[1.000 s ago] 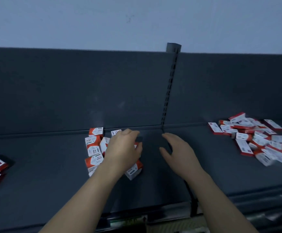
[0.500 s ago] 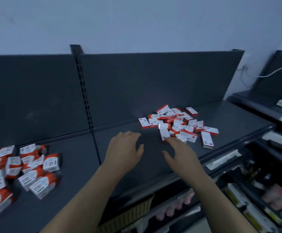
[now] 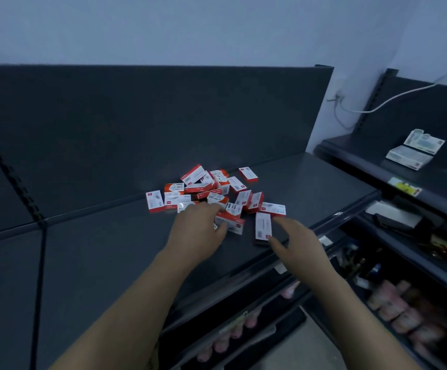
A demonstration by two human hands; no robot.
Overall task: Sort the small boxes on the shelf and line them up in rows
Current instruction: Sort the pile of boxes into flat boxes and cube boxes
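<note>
Looking down through the head camera, I see the small boxes (image 3: 206, 192), red and white, lying in a loose heap on the dark shelf (image 3: 110, 257). The heap sits towards the shelf's right end, closer to the back panel (image 3: 163, 124) than to the front edge. Some boxes lie flat, others are tipped across their neighbours, and none are lined up. One box (image 3: 154, 201) lies flat at the heap's left end, and another (image 3: 248, 174) sits just apart at the back right.

The left hand (image 3: 198, 231) is palm down on the near side of the heap. Its fingers (image 3: 209, 209) curl down among the boxes and the thumb lies against one of them. I cannot tell whether they have closed on any box.

The right hand (image 3: 294, 241) hangs above the shelf's front edge with its thumb and forefinger spread wide. A flat box (image 3: 263, 226) lies face up just beside them. The thumb tip is at that box's near right corner, but nothing is gripped.

To the right, a neighbouring shelf (image 3: 364, 161) carries pale flat packs (image 3: 414, 152), and a white cable (image 3: 393, 98) trails above it.
</note>
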